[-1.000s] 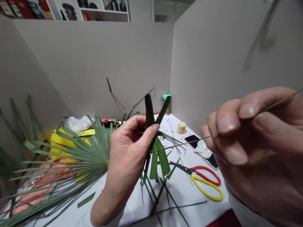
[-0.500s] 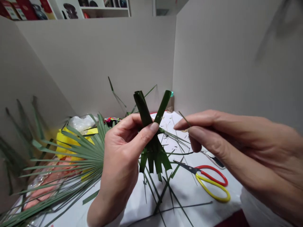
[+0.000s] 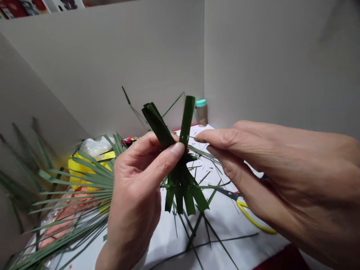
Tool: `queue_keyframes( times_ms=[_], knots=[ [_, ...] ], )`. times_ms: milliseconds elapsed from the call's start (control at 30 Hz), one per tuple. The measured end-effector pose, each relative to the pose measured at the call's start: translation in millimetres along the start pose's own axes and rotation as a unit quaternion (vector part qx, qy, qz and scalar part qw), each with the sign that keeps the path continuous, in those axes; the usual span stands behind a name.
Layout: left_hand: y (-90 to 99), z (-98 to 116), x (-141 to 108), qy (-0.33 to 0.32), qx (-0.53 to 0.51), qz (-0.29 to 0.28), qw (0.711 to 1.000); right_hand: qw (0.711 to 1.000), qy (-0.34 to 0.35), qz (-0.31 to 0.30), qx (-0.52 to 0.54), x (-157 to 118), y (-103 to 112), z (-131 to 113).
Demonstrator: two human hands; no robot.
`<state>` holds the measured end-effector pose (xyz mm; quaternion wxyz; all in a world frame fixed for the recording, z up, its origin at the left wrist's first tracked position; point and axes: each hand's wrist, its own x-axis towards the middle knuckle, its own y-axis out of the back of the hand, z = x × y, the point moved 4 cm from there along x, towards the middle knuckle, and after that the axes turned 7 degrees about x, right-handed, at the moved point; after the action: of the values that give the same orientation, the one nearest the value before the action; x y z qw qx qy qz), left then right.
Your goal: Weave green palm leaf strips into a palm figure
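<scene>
Our left hand [image 3: 137, 180] pinches the folded palm-leaf bundle [image 3: 182, 178], its long axis near upright. Just to its right, our right hand [image 3: 270, 172] holds thumb and forefinger slightly parted beside a thin leaf strand [image 3: 191, 137]; whether gripping it, we cannot tell.

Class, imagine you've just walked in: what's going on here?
A person's left hand pinches a bundle of folded green leaf strips between thumb and fingers. The right hand is close by, its index fingertip at a thin strand beside the bundle; whether it grips the strand is unclear. Scissors lie on the white table, partly hidden by that hand, and a fan-shaped leaf spreads at left.
</scene>
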<state>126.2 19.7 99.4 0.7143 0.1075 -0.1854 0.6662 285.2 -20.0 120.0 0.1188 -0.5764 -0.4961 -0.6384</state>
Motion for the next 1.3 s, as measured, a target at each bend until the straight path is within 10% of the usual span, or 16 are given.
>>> queue_keyframes(
  times_ms=[733,1300],
  knots=[
    [-0.1,4.9,-4.5,-0.04,0.013,0.032,0.999,0.998,0.03,0.052,-0.004,-0.1,3.3,-2.1],
    [-1.4,8.8,-7.8,-0.071,0.06,0.021,0.995,1.0,-0.003,-0.031,-0.004,3.1,3.7,-2.7]
  ],
)
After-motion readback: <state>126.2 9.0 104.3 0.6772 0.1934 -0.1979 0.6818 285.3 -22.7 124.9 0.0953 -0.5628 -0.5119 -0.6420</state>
